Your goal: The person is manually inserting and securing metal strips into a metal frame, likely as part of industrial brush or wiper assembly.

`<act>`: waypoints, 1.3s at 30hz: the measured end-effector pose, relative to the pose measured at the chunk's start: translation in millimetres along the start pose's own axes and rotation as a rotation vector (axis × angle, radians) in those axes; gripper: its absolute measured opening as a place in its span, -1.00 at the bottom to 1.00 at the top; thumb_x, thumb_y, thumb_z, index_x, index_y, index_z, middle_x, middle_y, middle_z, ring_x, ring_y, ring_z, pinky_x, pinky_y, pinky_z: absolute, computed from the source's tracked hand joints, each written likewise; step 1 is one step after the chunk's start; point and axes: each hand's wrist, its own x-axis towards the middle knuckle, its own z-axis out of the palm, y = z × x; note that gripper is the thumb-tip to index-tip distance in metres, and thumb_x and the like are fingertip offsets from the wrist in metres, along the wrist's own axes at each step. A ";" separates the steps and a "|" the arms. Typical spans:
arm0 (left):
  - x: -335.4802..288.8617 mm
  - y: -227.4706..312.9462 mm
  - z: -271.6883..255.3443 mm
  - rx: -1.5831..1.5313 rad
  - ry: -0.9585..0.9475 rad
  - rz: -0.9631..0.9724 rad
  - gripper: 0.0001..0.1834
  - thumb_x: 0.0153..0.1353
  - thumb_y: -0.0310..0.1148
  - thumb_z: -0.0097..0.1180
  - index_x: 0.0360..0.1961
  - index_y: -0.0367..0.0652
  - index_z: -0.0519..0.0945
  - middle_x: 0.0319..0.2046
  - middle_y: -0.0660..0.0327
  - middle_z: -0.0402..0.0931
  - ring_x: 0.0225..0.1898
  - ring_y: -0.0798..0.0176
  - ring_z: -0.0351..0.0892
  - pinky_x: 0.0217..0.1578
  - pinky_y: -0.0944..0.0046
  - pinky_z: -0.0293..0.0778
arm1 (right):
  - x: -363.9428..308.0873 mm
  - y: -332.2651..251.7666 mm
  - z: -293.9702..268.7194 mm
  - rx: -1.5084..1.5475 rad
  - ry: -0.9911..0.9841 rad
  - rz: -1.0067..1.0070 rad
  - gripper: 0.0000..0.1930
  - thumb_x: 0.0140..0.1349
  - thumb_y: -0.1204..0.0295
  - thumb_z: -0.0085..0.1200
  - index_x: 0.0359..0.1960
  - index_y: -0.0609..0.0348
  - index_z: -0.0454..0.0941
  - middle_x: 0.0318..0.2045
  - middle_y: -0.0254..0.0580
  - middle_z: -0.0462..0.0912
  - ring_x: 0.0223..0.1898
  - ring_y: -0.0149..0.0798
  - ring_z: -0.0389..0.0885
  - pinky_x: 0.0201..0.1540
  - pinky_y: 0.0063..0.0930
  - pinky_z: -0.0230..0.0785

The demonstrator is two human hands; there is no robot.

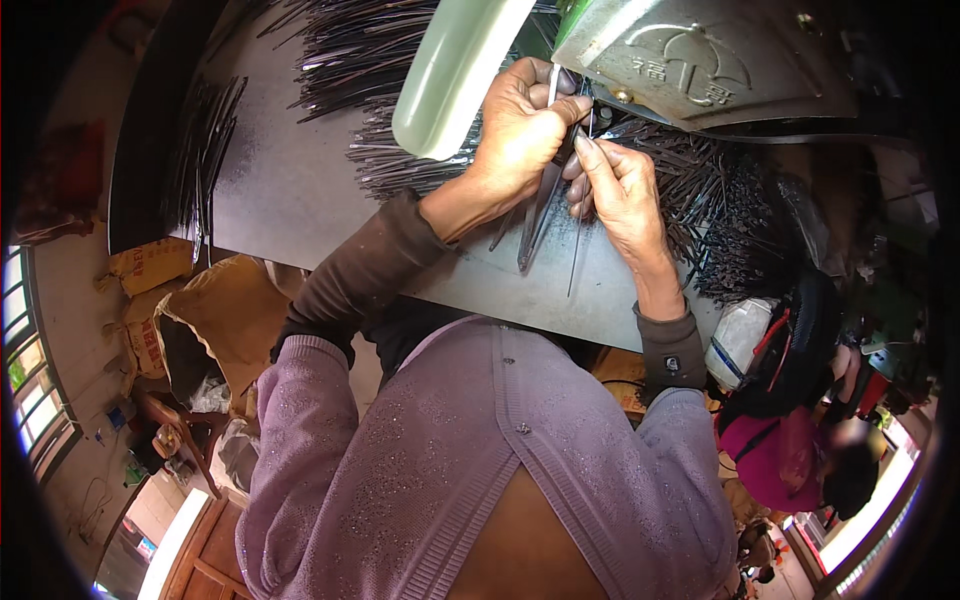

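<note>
Several thin dark metal strips (540, 222) point down toward me from between my two hands, over the grey metal table (320, 215). My left hand (515, 130) is closed around their upper part, thumb laid across. Close beside it, my right hand (622, 190) pinches a slender metal rod (575, 255) between thumb and fingers. Both hands work just left of a machine's silver cover (700, 65), which has a raised umbrella emblem. The upper ends of the strips are partly hidden by my fingers.
A pale green lamp (455, 85) hangs over my left hand. Dark rods lie in piles at the back (365, 50), at the left edge (205, 150) and on the right (700, 185). An opened brown sack (225, 310) stands below left. Another person in magenta (770, 460) is at right.
</note>
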 end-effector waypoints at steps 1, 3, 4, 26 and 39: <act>0.0 -0.1 0.7 -0.016 0.004 0.002 -0.84 0.02 -0.67 0.03 -0.37 -0.33 0.34 -0.58 0.16 0.46 -0.61 0.41 0.40 -0.64 0.43 0.34 | 0.1 -0.4 -0.8 0.004 0.002 0.010 -0.67 0.27 0.29 -0.09 -0.57 0.28 0.47 -0.74 -0.31 0.45 -0.73 -0.54 0.39 -0.66 -0.71 0.24; -0.2 -2.3 1.6 -0.058 0.015 -0.002 -0.84 0.00 -0.67 0.06 -0.37 -0.29 0.39 -0.54 0.21 0.48 -0.55 0.43 0.43 -0.54 0.45 0.36 | 0.5 -1.7 -1.6 0.023 -0.011 0.005 -0.67 0.27 0.29 -0.09 -0.57 0.28 0.47 -0.74 -0.31 0.45 -0.73 -0.54 0.39 -0.66 -0.71 0.25; -0.5 -3.0 1.4 -0.101 0.024 -0.005 -0.83 -0.02 -0.67 0.08 -0.37 -0.26 0.44 -0.50 0.27 0.50 -0.49 0.45 0.46 -0.43 0.46 0.38 | 0.6 -2.0 -1.5 0.042 -0.022 0.000 -0.67 0.27 0.30 -0.09 -0.57 0.27 0.46 -0.74 -0.31 0.44 -0.73 -0.54 0.39 -0.66 -0.70 0.25; -1.1 1.5 -0.6 0.096 0.018 0.024 -0.84 0.01 -0.62 0.09 -0.34 -0.35 0.42 -0.53 0.20 0.52 -0.56 0.44 0.46 -0.59 0.44 0.40 | 3.1 2.3 -2.8 -0.080 -0.038 -0.043 -0.68 0.26 0.31 -0.08 -0.59 0.27 0.46 -0.74 -0.33 0.45 -0.74 -0.54 0.40 -0.68 -0.71 0.23; 9.5 14.4 -16.9 -0.014 -0.254 -0.255 -0.89 -0.03 -0.53 0.12 -0.43 -0.32 0.50 -0.65 0.21 0.47 -0.71 0.39 0.42 -0.72 0.46 0.31 | 0.4 -3.3 -9.9 0.290 -0.147 0.167 -0.65 0.25 0.19 -0.09 -0.43 0.28 0.50 -0.66 -0.23 0.52 -0.70 -0.46 0.48 -0.63 -0.71 0.33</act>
